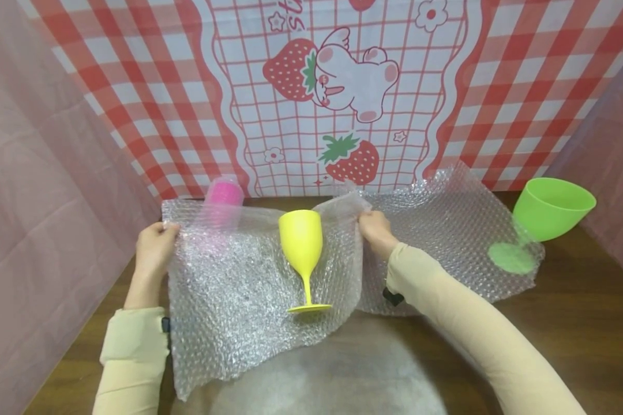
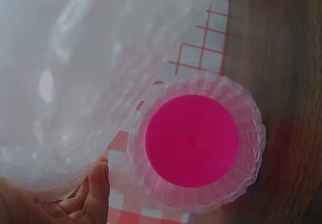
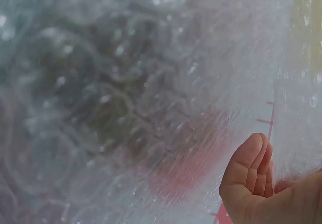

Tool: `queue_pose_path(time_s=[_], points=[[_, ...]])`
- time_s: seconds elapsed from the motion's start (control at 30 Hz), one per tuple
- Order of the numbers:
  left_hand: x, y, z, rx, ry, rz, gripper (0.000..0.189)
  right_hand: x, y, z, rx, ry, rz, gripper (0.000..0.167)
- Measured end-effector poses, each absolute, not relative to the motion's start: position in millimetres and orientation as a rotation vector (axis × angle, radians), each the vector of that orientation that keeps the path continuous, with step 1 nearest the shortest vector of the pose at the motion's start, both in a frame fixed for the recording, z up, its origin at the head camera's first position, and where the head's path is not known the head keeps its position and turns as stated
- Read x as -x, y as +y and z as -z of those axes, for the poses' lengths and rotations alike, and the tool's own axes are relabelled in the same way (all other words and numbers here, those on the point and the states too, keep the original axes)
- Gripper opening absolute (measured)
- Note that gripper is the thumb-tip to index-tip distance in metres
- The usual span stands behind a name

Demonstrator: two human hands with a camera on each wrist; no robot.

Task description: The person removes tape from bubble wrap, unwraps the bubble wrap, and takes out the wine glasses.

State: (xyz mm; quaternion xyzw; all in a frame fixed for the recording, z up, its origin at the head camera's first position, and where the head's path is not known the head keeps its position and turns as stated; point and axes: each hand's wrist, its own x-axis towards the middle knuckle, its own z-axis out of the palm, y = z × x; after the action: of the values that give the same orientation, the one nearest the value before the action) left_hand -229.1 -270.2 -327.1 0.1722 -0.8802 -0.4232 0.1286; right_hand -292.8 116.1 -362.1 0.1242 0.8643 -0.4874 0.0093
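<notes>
So both hands are on the front bubble wrap sheet (image 1: 228,323) here: the left hand (image 1: 153,251) has its fingers curled in tight, pinching the far left corner, and the right hand (image 1: 376,230) is closed up the same way, gripping the sheet's far right end. That far edge is lifted up off the tabletop (image 1: 592,328), with the near edge hanging down toward the tabletop's front edge. The yellow goblet (image 1: 301,239) is lying on that sheet, a bit right of its middle, bowl toward the tabletop's back edge and foot toward the front, and neither hand is touching it. Over by the back left corner there's a pink cup (image 1: 224,193) wrapped in its own bubble wrap, partly seen through the raised sheet; the left wrist view looks straight at its round pink end. A second bubble wrap sheet (image 1: 446,230) is spread along the back edge on the right side, and near the back right corner a green goblet (image 1: 545,216) stands with its foot showing through that wrap. Red-and-white checked cloth (image 1: 161,86) hangs behind the back edge.
</notes>
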Motion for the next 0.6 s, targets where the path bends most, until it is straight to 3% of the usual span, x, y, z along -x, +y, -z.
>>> queue_pose_path(time_s=[0.23,0.43,0.6], points=[[230.6,-274.6,329.3,-0.533,-2.562,1.24,0.042,296.5,119.2,364.0,-0.432,2.684,1.512,0.02],[232.8,-276.0,332.5,-0.544,-2.551,1.234,0.039,299.3,123.4,365.8,-0.435,2.573,1.529,0.029],[233.3,-275.8,333.4,-0.545,-2.565,1.215,0.038,302.1,126.2,367.8,-0.432,2.561,1.534,0.028]])
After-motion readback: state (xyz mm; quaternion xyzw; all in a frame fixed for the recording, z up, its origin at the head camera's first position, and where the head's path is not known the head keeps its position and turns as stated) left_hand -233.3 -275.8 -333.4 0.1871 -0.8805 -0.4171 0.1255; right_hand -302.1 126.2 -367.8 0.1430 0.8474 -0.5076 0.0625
